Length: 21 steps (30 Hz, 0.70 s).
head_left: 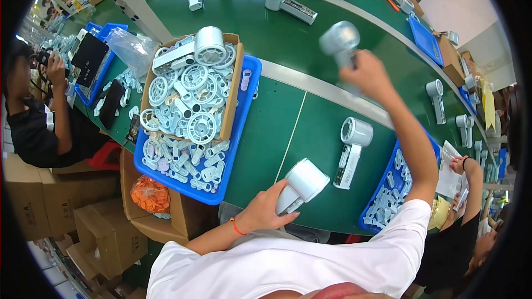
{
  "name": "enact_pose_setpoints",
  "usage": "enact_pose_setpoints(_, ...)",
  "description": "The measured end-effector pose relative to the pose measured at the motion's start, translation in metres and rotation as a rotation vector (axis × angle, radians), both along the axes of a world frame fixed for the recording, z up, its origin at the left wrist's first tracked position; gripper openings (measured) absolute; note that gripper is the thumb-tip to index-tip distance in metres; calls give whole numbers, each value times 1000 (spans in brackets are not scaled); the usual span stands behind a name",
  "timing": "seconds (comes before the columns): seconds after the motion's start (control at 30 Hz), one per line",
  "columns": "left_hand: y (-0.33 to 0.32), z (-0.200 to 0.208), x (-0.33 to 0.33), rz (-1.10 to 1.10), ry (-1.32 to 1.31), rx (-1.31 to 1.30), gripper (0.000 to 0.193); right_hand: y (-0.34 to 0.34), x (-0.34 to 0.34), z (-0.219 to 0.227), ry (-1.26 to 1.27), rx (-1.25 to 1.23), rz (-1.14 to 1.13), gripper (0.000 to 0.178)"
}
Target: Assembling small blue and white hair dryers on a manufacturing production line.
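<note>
My left hand [266, 209] is closed around the handle of a white handheld fan [308, 180], held tilted just above the green table near its front edge. My right hand [367, 75] reaches far out over the green conveyor belt. It grips another handheld fan [340, 39], smeared by motion, with its round head pointing away from me. Between my arms, on the table, lies a third handheld fan [356, 133]; its handle is partly uncovered and shows dark inner parts. Farther off on the belt rests a fan with an open handle [299, 10].
At left, a cardboard box [237, 91] of white rings and shell parts sits in a blue tray [220, 195] of small parts. Another blue tray [363, 222] stands by my right arm. A metal rail [293, 80] borders the belt. People work at both sides.
</note>
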State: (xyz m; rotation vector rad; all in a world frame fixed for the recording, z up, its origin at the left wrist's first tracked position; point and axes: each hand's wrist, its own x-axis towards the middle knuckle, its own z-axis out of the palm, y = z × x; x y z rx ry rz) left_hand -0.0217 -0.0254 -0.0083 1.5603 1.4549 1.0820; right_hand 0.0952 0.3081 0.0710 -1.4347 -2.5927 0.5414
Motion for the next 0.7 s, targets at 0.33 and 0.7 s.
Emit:
enact_pose_setpoints(0.33, -3, 6, -1, -6, 14, 43, 67, -14, -90, 25, -398, 210, 649, 43)
enact_pose_setpoints(0.7, 2, -1, 5, -97, -65, 22, 72, 57, -85, -22, -218, 50, -146, 59)
